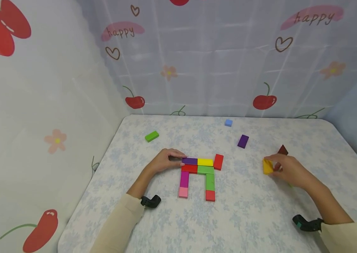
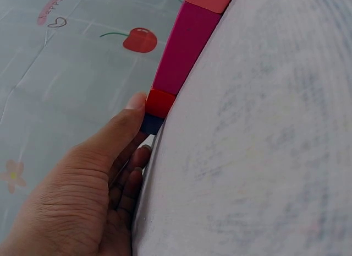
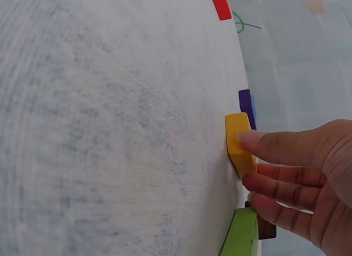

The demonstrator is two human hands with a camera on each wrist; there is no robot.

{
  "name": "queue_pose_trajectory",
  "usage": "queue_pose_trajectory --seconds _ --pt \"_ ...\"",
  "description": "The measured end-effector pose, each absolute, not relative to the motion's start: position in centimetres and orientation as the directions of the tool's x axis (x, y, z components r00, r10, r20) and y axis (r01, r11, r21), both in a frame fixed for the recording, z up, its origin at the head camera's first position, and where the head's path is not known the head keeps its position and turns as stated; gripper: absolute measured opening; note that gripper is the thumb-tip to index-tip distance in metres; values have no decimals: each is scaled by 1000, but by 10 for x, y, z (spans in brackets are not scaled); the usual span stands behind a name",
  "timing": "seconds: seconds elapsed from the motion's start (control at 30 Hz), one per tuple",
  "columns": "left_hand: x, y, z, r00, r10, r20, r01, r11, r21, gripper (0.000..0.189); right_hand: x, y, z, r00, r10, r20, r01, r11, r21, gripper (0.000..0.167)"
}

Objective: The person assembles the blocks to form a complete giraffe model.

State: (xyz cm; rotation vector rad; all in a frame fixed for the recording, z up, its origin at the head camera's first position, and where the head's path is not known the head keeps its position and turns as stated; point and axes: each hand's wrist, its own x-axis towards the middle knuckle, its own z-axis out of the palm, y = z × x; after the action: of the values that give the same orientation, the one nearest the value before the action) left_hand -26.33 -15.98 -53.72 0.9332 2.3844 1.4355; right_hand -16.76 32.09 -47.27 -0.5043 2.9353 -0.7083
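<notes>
Flat blocks lie joined on the table in a shape with a two-row top and two legs. At its upper left corner my left hand (image 1: 165, 161) has thumb and fingers around the end of a purple block (image 1: 190, 161). In the left wrist view, the thumb also lies against the red block (image 2: 160, 103) beside it. Off to the right, my right hand (image 1: 290, 170) pinches a yellow block (image 3: 240, 148) between thumb and fingers. Close by are a brown triangular block (image 1: 283, 150) and a green block (image 3: 241, 231), the latter mostly hidden by the hand in the head view.
A loose red block (image 1: 218, 162) stands angled at the shape's right end. Farther back lie a purple block (image 1: 243, 141), a small blue block (image 1: 228, 123) and a green block (image 1: 151, 136). Patterned curtains (image 1: 203, 70) rise behind the table (image 1: 178, 228).
</notes>
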Motion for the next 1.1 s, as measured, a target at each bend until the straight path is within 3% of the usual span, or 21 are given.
queue_pose_trajectory --seconds 0.5,1.1 --pt "-263 -159 -535 -774 610 169 417 291 861 33 -177 294 -475 -899 -391 199 -436 747 -502 48" --pt "-266 -160 -538 -767 620 164 434 312 845 34 -198 258 -483 -907 -404 117 -397 731 -556 42"
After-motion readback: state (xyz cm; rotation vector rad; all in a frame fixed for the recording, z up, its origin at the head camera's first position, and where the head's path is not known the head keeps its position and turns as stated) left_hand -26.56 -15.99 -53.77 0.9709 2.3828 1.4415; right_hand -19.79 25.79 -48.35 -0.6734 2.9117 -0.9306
